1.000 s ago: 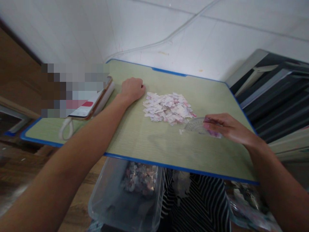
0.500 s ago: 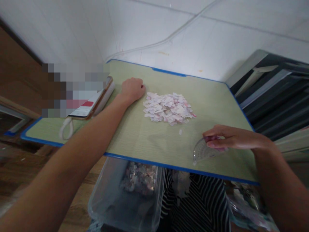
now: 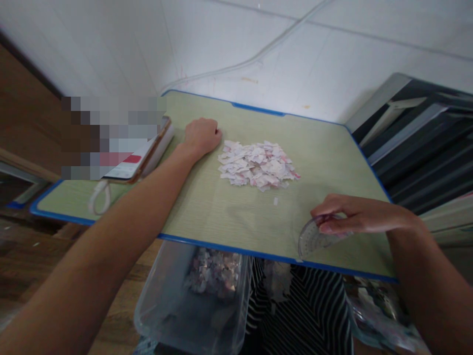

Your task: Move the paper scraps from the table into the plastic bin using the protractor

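protractor (image 3: 309, 240) in right hand (image 3: 354, 214); now at table's near edge (image 3: 229, 250)

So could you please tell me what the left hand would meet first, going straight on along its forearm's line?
The left hand would probably meet the blue far edge of the table, then the wall; the paper pile lies right of that line, though depth is unclear.

A pile of paper bits (image 3: 258, 165) sits on the green table (image 3: 207, 209). The left hand (image 3: 202, 135) is curled up just left of the pile. The right hand (image 3: 342, 213) pinches a see-through protractor (image 3: 309, 241), right of the pile and closer to the person. A tiny white scrap (image 3: 275, 201) lies just this side of the pile. A phone (image 3: 127, 168) is well left of it.
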`<state>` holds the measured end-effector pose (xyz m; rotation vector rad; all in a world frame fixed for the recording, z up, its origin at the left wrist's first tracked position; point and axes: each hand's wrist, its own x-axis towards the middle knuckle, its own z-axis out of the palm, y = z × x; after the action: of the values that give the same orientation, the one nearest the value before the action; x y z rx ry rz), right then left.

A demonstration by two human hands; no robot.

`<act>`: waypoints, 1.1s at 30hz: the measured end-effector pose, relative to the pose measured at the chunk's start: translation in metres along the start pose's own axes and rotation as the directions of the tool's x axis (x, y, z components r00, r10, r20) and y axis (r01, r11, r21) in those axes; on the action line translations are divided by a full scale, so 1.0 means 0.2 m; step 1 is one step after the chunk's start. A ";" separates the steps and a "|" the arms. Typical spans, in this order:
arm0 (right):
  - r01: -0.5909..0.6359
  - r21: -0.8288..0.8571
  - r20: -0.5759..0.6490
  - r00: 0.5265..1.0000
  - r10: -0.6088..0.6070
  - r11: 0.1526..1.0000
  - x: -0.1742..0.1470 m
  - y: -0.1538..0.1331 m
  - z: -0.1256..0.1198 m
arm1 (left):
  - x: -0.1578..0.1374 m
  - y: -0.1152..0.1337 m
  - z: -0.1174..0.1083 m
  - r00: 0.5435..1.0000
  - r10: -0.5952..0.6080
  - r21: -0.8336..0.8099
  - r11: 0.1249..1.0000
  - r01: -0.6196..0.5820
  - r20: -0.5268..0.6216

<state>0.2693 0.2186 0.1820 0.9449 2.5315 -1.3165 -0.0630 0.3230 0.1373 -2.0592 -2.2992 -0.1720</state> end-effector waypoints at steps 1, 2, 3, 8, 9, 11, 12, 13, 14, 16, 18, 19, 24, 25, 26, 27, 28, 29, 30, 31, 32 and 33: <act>-0.014 0.013 0.046 0.999 0.013 1.000 0.00 0.00 0.00 | 0.00 0.00 0.00 1.000 0.000 0.002 1.000 0.000 -0.001; -0.028 0.026 0.089 0.996 0.025 0.999 0.00 -0.01 0.00 | 0.00 0.00 0.00 1.000 0.002 0.003 1.000 -0.002 -0.003; -0.039 0.036 0.116 0.993 0.034 0.999 0.00 -0.02 -0.01 | 0.00 0.00 0.00 1.000 0.006 0.002 1.000 -0.006 -0.003; -0.052 0.080 0.124 0.991 0.042 0.995 0.01 -0.03 0.00 | 0.00 0.00 0.01 1.000 0.006 -0.005 1.000 -0.006 0.001; -0.050 0.090 0.120 0.992 0.039 0.995 0.01 -0.03 0.00 | 0.00 0.00 0.01 1.000 0.004 -0.006 1.000 -0.004 0.000; -0.039 0.093 0.107 0.994 0.029 0.995 0.02 -0.03 0.00 | 0.00 0.00 0.00 1.000 0.005 -0.008 1.000 -0.005 -0.004; -0.033 0.090 0.097 0.995 0.024 0.995 0.02 -0.03 0.01 | 0.00 0.00 0.00 1.000 0.007 -0.008 1.000 -0.007 -0.004; -0.027 0.082 0.088 0.996 0.020 0.996 0.02 -0.04 0.01 | 0.00 0.00 0.00 1.000 0.007 -0.007 1.000 -0.007 -0.004; -0.021 0.073 0.083 0.996 0.015 0.997 0.02 -0.04 0.00 | 0.00 0.00 0.00 1.000 0.006 -0.006 1.000 -0.006 -0.004; -0.013 0.066 0.086 0.996 0.007 0.998 0.01 -0.05 0.00 | 0.00 0.00 0.00 1.000 0.003 -0.008 1.000 -0.003 -0.003; -0.006 0.065 0.092 0.996 0.000 0.998 0.01 -0.06 0.00 | 0.00 0.00 0.00 1.000 -0.002 -0.009 1.000 0.002 -0.003; -0.006 0.062 0.084 0.996 0.001 0.998 0.01 -0.05 0.00 | 0.00 0.00 0.00 1.000 -0.002 -0.008 1.000 0.002 -0.004; -0.048 0.122 -0.207 0.976 0.073 0.991 0.04 -0.01 0.00 | 0.00 0.00 0.00 1.000 -0.002 -0.005 1.000 0.002 -0.005; -0.055 0.149 -0.270 0.958 0.094 0.987 0.05 0.00 0.00 | 0.00 0.00 0.00 1.000 -0.002 -0.007 1.000 0.002 -0.004; -0.057 0.167 -0.320 0.941 0.109 0.984 0.05 0.01 0.01 | 0.00 0.00 0.00 1.000 -0.001 -0.010 1.000 0.001 -0.002; -0.056 0.175 -0.361 0.925 0.117 0.983 0.06 0.02 0.01 | 0.00 0.00 0.00 1.000 0.001 -0.012 1.000 -0.001 -0.003; -0.053 0.174 -0.392 0.913 0.118 0.983 0.06 0.03 0.01 | 0.00 0.00 0.00 1.000 0.004 -0.014 1.000 -0.004 -0.003; -0.050 0.164 -0.414 0.903 0.115 0.985 0.07 0.04 0.01 | 0.00 0.00 0.00 1.000 0.006 -0.014 1.000 -0.006 -0.003; -0.053 0.151 -0.426 0.897 0.113 0.987 0.07 0.04 0.01 | 0.00 0.00 0.00 1.000 0.008 -0.015 1.000 -0.008 -0.003; -0.063 0.133 -0.429 0.896 0.115 0.989 0.07 0.04 0.00 | 0.00 0.00 0.00 1.000 0.008 -0.016 1.000 -0.008 -0.003; -0.076 0.110 -0.428 0.896 0.117 0.991 0.07 0.04 0.00 | 0.00 0.00 0.00 1.000 0.006 -0.018 1.000 -0.006 -0.002; -0.091 0.082 -0.427 0.897 0.117 0.993 0.07 0.04 0.00 | 0.00 0.00 0.00 1.000 0.004 -0.019 1.000 -0.004 0.000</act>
<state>0.2621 0.2285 0.1700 1.5124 2.7081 -1.2732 -0.0626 0.3222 0.1380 -2.0724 -2.3027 -0.1947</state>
